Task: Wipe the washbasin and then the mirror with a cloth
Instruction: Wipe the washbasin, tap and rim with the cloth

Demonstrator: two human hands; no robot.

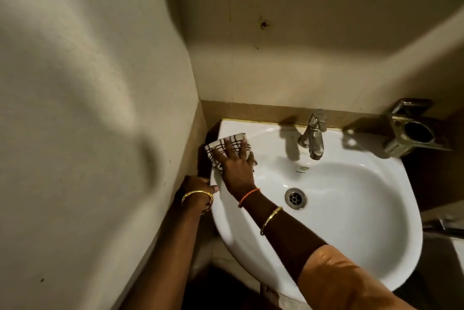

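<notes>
The task looks to be in its first half: the right hand [234,166] lies flat, fingers [229,146] spread and pressing down on a folded white cloth with a dark grid pattern [234,141], which sits on the back-left corner of the rim of the white ceramic washbasin [376,221], close to the wall corner. The left hand [198,188] grips the basin's left edge, its thumb resting on the rim and its fingers curled out of sight below, apparently to steady the body. Whether the bowl and the rest of the rim have been wiped cannot be told; the bowl shines but shows no clear streaks. The mirror is not in view, so that part seems yet to come. Behind the bowl stands a dull metal tap [312,137], which the cloth must work around, and a round metal drain [295,197] sits at the bottom. A square metal holder [408,137] at the right crowds the far rim.
</notes>
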